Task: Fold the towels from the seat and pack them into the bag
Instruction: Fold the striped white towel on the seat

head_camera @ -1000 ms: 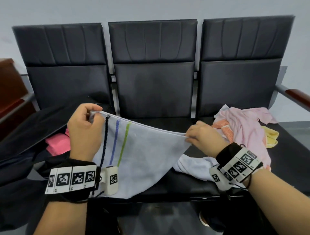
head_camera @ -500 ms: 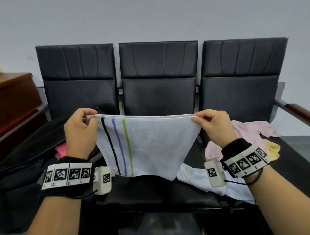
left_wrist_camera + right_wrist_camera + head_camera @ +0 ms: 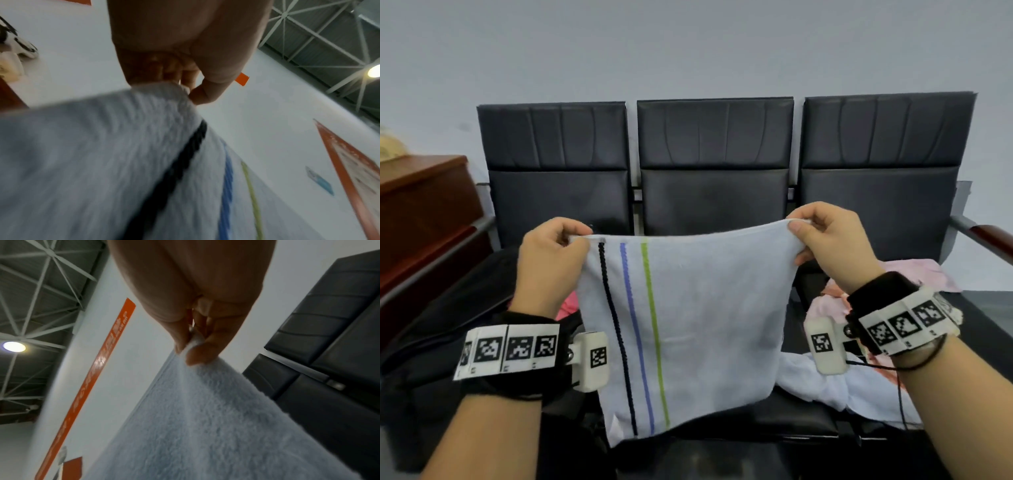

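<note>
A pale grey towel [image 3: 705,315] with black, blue and green stripes hangs spread out in front of the middle seat. My left hand [image 3: 551,260] pinches its top left corner and my right hand [image 3: 828,243] pinches its top right corner. In the left wrist view the left hand [image 3: 185,78] grips the towel [image 3: 102,162] at its bunched corner. In the right wrist view the thumb and fingers of the right hand [image 3: 195,344] pinch the towel [image 3: 205,426] edge. A black bag [image 3: 448,325] lies open on the left seat with something pink [image 3: 566,308] inside.
A row of three black seats [image 3: 714,202] stands against a grey wall. A pink towel [image 3: 924,274] and a light blue towel [image 3: 825,387] lie crumpled on the right seat. A wooden cabinet [image 3: 421,205] stands at the left, and an armrest [image 3: 989,236] at the right.
Both hands have lifted the striped towel off the seat and pulled its top edge taut, so it now hangs flat. The head view has tilted upward.
</note>
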Tool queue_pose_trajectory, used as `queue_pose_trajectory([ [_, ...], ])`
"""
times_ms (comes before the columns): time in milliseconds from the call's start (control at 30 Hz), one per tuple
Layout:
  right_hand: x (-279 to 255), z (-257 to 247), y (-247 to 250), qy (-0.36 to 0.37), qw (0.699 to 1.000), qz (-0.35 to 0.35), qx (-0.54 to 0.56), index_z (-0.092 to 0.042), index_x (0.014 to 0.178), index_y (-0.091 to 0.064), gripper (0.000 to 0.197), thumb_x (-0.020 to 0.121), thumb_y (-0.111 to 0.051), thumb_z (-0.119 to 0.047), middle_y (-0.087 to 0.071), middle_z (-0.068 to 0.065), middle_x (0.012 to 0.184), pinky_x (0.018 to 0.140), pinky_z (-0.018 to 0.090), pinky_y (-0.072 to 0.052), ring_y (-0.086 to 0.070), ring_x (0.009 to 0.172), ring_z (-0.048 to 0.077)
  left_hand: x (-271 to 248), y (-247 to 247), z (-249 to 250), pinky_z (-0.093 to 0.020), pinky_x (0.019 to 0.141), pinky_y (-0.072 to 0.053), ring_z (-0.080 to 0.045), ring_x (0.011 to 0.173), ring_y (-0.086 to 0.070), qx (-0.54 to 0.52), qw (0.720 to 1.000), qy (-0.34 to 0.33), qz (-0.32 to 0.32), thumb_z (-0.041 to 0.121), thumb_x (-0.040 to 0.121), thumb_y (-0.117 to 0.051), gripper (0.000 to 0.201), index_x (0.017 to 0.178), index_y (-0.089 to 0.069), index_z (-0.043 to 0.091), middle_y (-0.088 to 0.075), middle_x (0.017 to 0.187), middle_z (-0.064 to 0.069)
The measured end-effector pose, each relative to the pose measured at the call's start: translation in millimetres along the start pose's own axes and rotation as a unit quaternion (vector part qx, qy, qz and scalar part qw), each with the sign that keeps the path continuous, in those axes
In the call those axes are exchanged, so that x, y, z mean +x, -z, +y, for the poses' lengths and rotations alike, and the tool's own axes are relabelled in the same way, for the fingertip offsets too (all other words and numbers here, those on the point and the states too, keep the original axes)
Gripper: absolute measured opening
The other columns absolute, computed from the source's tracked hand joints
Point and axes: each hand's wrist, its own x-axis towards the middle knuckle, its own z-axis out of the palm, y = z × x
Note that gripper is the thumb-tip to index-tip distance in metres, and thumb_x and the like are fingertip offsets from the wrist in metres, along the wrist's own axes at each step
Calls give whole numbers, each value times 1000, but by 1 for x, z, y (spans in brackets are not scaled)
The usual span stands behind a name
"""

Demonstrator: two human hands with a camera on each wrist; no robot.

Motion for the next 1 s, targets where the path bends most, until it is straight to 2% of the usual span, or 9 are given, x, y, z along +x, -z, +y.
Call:
queue_pose_trajectory([
  [67,8,23,-16,-37,999,-28,-1,-23,81,-69,22,93,-63,-5,-68,9,88,63,38,-62,-69,74,23,9,-16,-25,-36,69,-52,-13,66,-58,19,997,54,-43,18,68,-53,20,74,-70,26,-69,73,5],
  [133,17,41,-29,-57,997,-39,-31,-21,81,-68,21,93,-62,-5,-68,8,86,75,43,-62,-70,80,25,13,-34,-45,-48,76,-57,-20,69,-59,26,993,90,-73,14,72,-56,18,78,-70,23,-69,77,-4],
  [233,40,45,-35,-35,996,3,-82,-22,80,-67,16,90,-64,-10,-70,0,83,85,40,-57,-69,83,21,28,-47,-52,-55,77,-60,-22,68,-62,8,994,78,-75,3,85,-60,22,82,-68,22,-68,78,-6],
  [433,65,18,-25,63,993,81,-65,-20,90,-69,8,89,-61,-16,-71,-12,90,79,13,-47,-64,85,2,58,-36,-34,-45,89,-58,-27,88,-71,-28,999,-31,-27,10,87,-59,23,86,-67,32,-72,91,-5],
  [600,22,36,-26,37,996,35,-73,-18,93,-69,9,92,-62,-12,-72,-9,93,82,18,-49,-65,88,7,29,-34,-53,-28,80,-54,0,75,-63,-22,998,-38,-46,4,86,-60,26,87,-69,28,-69,79,15],
  [700,-13,66,-31,-28,992,-41,-116,-14,90,-67,8,93,-63,-9,-68,-6,84,74,20,-46,-59,76,6,4,-37,-84,-28,69,-50,4,64,-57,23,994,12,-111,-3,85,-63,26,85,-69,22,-67,72,16],
  [833,-53,103,-33,-101,967,-171,-158,-14,82,-65,13,91,-64,-4,-61,-11,68,60,9,-40,-56,60,-4,-33,-38,-123,-17,65,-45,-9,64,-56,85,961,74,-254,-12,78,-66,35,73,-68,23,-68,69,4],
  [900,-65,115,-30,-119,958,-208,-158,-16,80,-65,17,91,-64,-3,-64,-9,72,62,8,-42,-57,63,-4,-49,-36,-136,-24,68,-46,-8,63,-59,95,938,104,-317,-13,76,-67,33,72,-71,20,-70,66,4],
  [1000,-72,131,-25,-152,946,-243,-154,-20,79,-67,18,90,-64,-5,-68,-5,80,69,18,-50,-59,72,3,-66,-36,-148,-27,66,-46,1,58,-58,92,911,144,-375,-13,78,-65,29,74,-72,15,-69,61,8],
])
